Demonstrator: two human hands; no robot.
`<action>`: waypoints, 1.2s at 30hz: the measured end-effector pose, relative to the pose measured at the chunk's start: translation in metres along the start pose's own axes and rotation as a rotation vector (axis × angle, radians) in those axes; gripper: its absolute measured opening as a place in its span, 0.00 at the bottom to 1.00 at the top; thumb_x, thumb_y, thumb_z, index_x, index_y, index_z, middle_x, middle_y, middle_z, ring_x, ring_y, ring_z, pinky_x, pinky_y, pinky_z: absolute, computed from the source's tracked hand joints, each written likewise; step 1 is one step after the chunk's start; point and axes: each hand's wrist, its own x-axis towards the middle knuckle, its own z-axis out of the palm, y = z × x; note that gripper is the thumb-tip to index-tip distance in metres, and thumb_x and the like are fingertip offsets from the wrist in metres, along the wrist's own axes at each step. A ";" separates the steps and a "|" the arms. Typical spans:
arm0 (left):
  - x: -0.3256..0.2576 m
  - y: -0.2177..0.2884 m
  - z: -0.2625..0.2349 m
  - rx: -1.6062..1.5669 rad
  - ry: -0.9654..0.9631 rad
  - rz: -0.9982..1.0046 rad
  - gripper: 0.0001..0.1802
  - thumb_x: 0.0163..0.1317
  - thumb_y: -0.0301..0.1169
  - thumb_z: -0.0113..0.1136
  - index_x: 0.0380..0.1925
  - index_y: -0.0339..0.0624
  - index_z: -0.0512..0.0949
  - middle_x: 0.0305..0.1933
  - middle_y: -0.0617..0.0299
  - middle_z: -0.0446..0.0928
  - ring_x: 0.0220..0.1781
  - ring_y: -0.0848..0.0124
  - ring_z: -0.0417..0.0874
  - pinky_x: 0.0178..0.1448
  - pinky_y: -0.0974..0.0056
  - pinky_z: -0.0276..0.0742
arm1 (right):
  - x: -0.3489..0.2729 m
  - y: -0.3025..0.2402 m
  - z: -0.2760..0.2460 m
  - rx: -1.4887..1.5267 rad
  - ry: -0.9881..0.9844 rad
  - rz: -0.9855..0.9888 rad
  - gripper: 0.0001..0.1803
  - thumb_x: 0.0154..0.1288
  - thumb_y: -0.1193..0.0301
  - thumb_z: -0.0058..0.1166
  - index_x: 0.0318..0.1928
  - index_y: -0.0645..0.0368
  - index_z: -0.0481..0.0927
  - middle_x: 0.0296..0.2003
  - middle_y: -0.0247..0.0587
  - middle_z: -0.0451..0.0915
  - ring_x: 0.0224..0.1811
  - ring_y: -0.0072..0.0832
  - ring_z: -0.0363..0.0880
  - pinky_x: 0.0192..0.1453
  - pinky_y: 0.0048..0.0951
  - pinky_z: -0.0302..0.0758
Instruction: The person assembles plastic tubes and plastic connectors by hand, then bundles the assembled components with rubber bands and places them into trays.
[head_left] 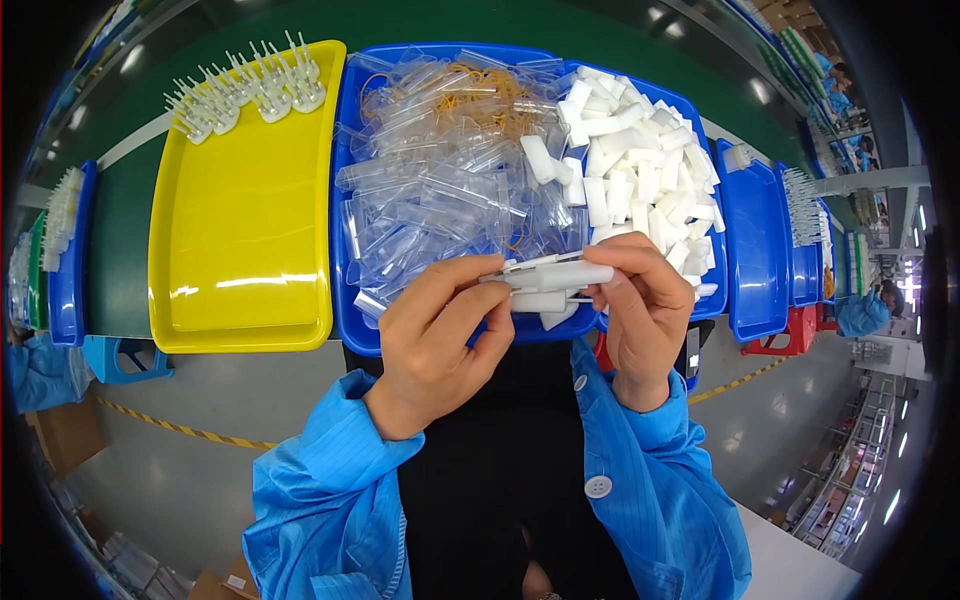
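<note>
Above the front edge of the middle blue tray, my two hands hold a white pronged part between them. Thin rods and thicker white cylindrical pieces show on it, lying roughly sideways. My left hand is closed on its left end, with the fingertips covering that end. My right hand pinches the right end of the topmost white cylinder between thumb and fingers. Whether that cylinder is a separate sleeve on a rod I cannot tell. Directly behind my hands lie many clear plastic sleeves in the blue tray.
On the left, a yellow tray carries several white pronged parts standing at its far end. Orange rubber bands lie among the clear sleeves. White foam-like blocks fill the tray at right. Another blue tray stands beyond.
</note>
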 end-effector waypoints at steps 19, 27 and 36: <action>0.001 -0.011 0.009 0.091 0.021 0.137 0.13 0.43 0.16 0.67 0.32 0.32 0.79 0.40 0.51 0.80 0.32 0.61 0.82 0.33 0.64 0.80 | 0.011 0.009 0.012 -0.522 -0.156 -0.249 0.19 0.50 0.83 0.62 0.46 0.59 0.83 0.35 0.41 0.78 0.35 0.30 0.79 0.37 0.26 0.74; -0.006 -0.011 0.011 0.193 -0.023 0.198 0.15 0.42 0.14 0.65 0.34 0.29 0.80 0.40 0.51 0.81 0.32 0.59 0.83 0.34 0.63 0.80 | 0.010 0.014 0.026 -0.563 -0.184 -0.280 0.17 0.51 0.82 0.62 0.44 0.58 0.83 0.34 0.41 0.77 0.33 0.30 0.78 0.35 0.26 0.74; 0.001 -0.013 0.000 0.152 0.060 0.160 0.13 0.41 0.15 0.66 0.31 0.30 0.79 0.39 0.51 0.80 0.32 0.60 0.83 0.33 0.64 0.80 | 0.015 0.000 0.004 -0.020 0.218 -0.294 0.10 0.62 0.83 0.51 0.45 0.66 0.75 0.39 0.45 0.79 0.37 0.23 0.78 0.40 0.20 0.75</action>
